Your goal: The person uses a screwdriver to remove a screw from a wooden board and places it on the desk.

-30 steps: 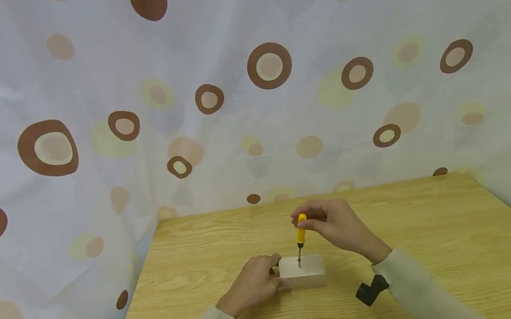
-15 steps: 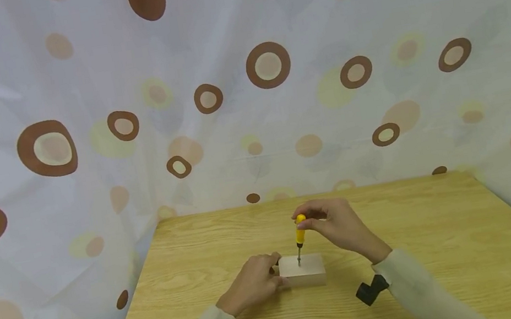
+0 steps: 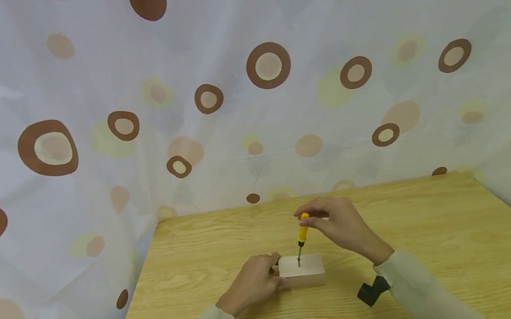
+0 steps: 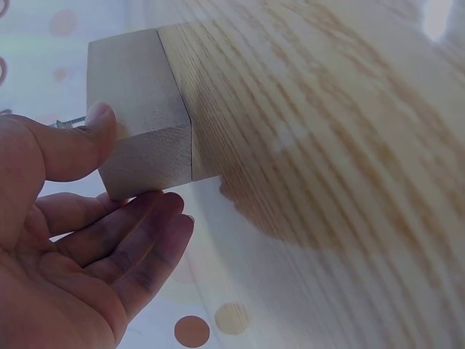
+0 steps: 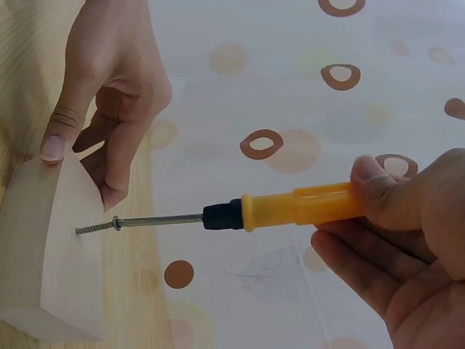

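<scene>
Holding a pale wooden block (image 3: pixel 303 270) flat on the wood-grain table (image 3: pixel 424 244), pinching its left end between the thumb and fingers of the left hand (image 3: pixel 251 283). Pressing that thumb against the near side, and resting the other fingers, loosely bent, around the end. Carrying a metal screw (image 5: pixel 94 228) in the block's top face, near the middle, with plenty of thread showing above the wood; hiding the very tip, and leaving the depth unclear. Meeting the screw's head from above with the shaft of a yellow-handled screwdriver (image 5: pixel 272 211), running almost in line with the screw and leaning a little toward the right hand (image 3: pixel 338 224). Gripping the yellow handle near its upper end with that same hand, bringing thumb against fingers in a narrow pinch, well above the block. Wearing a light sleeve (image 3: pixel 427 294) on each arm, with a small black device (image 3: pixel 373 291) at each wrist. Facing a pale curtain (image 3: pixel 214 26) patterned with brown rings and pastel spots, beyond the table's far edge.
</scene>
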`<action>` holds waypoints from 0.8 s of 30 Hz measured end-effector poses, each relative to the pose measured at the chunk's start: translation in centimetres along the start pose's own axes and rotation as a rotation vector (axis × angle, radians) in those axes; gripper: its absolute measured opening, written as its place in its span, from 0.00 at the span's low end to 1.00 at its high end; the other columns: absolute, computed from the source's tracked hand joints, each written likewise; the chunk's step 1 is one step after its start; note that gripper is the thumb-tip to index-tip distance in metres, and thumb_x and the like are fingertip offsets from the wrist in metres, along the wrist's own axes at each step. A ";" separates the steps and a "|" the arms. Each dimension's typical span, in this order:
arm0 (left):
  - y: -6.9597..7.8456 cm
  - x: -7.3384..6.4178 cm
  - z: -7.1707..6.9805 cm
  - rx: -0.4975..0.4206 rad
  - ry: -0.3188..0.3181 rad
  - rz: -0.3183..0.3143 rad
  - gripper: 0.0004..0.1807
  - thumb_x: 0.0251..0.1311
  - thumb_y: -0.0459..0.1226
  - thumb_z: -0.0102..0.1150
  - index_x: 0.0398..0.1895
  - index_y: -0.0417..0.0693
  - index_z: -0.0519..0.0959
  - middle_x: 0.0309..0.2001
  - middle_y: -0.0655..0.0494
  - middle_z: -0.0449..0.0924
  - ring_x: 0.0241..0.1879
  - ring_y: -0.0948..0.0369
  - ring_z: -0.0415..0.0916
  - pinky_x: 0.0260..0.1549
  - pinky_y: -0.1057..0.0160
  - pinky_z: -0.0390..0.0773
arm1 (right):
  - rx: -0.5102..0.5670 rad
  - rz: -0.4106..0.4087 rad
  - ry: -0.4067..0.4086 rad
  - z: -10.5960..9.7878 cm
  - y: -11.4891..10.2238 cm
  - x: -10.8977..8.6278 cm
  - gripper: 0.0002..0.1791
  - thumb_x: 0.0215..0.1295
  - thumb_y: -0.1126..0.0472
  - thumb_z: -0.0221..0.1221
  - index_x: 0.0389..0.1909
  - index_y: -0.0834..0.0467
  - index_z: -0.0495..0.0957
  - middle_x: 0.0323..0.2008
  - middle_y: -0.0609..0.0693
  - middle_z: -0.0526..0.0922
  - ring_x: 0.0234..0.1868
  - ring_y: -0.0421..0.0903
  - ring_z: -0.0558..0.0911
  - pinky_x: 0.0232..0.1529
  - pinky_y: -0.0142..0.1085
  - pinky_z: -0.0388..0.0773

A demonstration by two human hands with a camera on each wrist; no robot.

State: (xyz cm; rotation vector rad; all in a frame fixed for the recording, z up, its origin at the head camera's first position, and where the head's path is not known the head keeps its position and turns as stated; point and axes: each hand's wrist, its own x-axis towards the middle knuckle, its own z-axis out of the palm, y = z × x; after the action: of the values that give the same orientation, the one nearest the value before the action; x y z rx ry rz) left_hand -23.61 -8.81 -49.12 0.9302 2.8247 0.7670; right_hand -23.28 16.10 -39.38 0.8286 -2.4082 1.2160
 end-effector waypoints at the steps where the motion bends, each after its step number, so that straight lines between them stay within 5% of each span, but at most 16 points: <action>1: 0.0 0.0 0.0 -0.001 -0.001 -0.006 0.24 0.65 0.43 0.69 0.59 0.42 0.80 0.51 0.50 0.86 0.42 0.62 0.83 0.40 0.65 0.82 | 0.017 -0.018 -0.024 -0.1 0.0 0.1 0.11 0.65 0.63 0.69 0.46 0.50 0.88 0.43 0.44 0.89 0.40 0.38 0.87 0.42 0.36 0.84; 7: 0.0 -0.1 0.0 -0.012 0.003 -0.006 0.22 0.65 0.43 0.70 0.58 0.42 0.81 0.50 0.51 0.86 0.42 0.62 0.83 0.40 0.65 0.82 | 0.070 -0.004 -0.104 -0.3 0.0 0.3 0.11 0.67 0.61 0.68 0.48 0.48 0.87 0.43 0.44 0.88 0.38 0.41 0.86 0.42 0.37 0.85; 15: -0.2 0.2 0.2 -0.008 0.008 0.000 0.23 0.64 0.44 0.71 0.58 0.42 0.81 0.50 0.51 0.86 0.40 0.64 0.82 0.38 0.66 0.82 | 0.046 0.059 0.010 0.3 -0.1 0.0 0.11 0.61 0.60 0.73 0.44 0.49 0.87 0.37 0.42 0.87 0.35 0.38 0.85 0.39 0.35 0.84; 20: -0.2 0.2 0.2 -0.011 0.009 -0.003 0.23 0.63 0.44 0.71 0.57 0.42 0.81 0.48 0.52 0.87 0.40 0.64 0.82 0.38 0.66 0.81 | 0.123 0.011 -0.085 0.1 -0.2 0.3 0.13 0.65 0.69 0.67 0.45 0.48 0.87 0.44 0.42 0.88 0.43 0.41 0.86 0.46 0.35 0.84; 24: -0.2 0.1 0.1 -0.019 0.012 0.002 0.23 0.64 0.44 0.71 0.57 0.42 0.81 0.48 0.52 0.87 0.40 0.65 0.82 0.37 0.66 0.81 | 0.111 -0.004 -0.099 0.4 -0.2 0.4 0.11 0.67 0.65 0.67 0.47 0.49 0.87 0.45 0.42 0.87 0.43 0.41 0.86 0.46 0.36 0.84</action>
State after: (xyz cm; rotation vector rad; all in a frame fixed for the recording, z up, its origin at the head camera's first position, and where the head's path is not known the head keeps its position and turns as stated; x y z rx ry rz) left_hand -23.79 -8.86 -49.32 0.9290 2.8215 0.8007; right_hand -23.48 15.51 -39.22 0.9470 -2.4327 1.3469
